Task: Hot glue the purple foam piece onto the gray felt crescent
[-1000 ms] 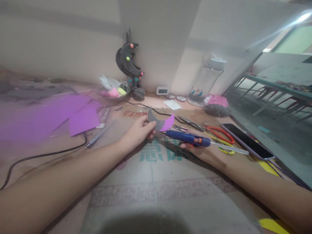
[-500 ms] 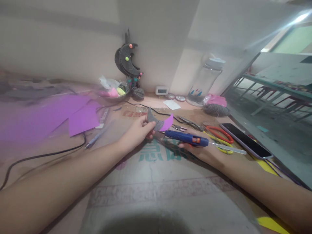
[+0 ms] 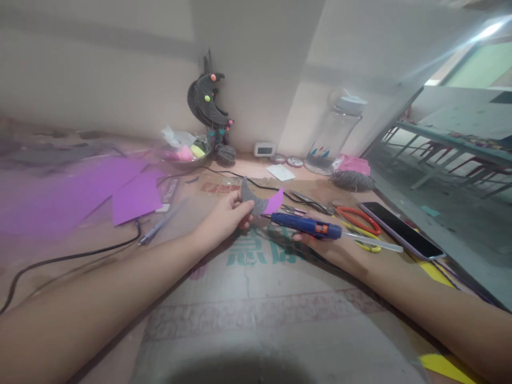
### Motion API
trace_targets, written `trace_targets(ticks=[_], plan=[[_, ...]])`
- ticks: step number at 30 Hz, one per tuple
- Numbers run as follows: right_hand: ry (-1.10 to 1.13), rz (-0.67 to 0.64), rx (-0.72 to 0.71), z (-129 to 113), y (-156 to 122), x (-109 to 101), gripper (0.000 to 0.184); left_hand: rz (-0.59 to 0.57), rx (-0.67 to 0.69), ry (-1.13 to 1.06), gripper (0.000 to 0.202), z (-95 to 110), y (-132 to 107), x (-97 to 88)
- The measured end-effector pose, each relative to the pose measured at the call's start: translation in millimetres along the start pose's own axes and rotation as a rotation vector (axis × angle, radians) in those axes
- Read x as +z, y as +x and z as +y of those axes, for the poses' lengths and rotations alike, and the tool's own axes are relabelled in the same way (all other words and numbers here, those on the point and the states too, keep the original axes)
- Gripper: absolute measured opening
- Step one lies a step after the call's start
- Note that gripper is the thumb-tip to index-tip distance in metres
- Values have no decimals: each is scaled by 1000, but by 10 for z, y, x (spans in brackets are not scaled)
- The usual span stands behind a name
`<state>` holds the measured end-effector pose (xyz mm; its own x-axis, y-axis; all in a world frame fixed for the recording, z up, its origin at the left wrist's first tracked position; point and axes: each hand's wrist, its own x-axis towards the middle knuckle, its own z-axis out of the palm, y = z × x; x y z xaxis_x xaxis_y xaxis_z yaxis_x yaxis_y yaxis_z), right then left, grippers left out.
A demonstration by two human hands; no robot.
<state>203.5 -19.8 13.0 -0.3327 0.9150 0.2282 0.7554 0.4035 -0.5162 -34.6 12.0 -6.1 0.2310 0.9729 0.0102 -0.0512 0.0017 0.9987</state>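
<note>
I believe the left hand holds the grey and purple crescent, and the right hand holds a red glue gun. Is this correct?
Red is wrong: the head view shows a blue glue gun in the right hand. The left hand holds the crescent.

Large green Chinese characters (image 3: 245,252) and, farther back, a smaller red print (image 3: 220,188) stand on the cardboard sheet (image 3: 192,285), but neither reads with certainty; the white digital clock (image 3: 264,150) shows no legible digits.
</note>
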Motion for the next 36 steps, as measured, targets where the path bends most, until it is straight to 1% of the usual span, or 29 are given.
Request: trace_targets(ticks=[7, 17, 26, 32, 36], plan=[[16, 3, 84, -36, -8, -19, 25, -8, 6, -2, 14, -13, 4, -9], [38, 10, 97, 55, -21, 2, 27, -2, 8, 16, 12, 1, 3, 3], [66, 49, 115, 119, -29, 31, 25, 7, -17, 11, 11, 36, -18, 23], [85, 77, 89, 183, -15, 27, 24, 11, -21, -7, 12, 28, -15, 18], [111, 76, 74, 149, -10, 8, 23, -5, -13, 1, 14, 16, -16, 15]])
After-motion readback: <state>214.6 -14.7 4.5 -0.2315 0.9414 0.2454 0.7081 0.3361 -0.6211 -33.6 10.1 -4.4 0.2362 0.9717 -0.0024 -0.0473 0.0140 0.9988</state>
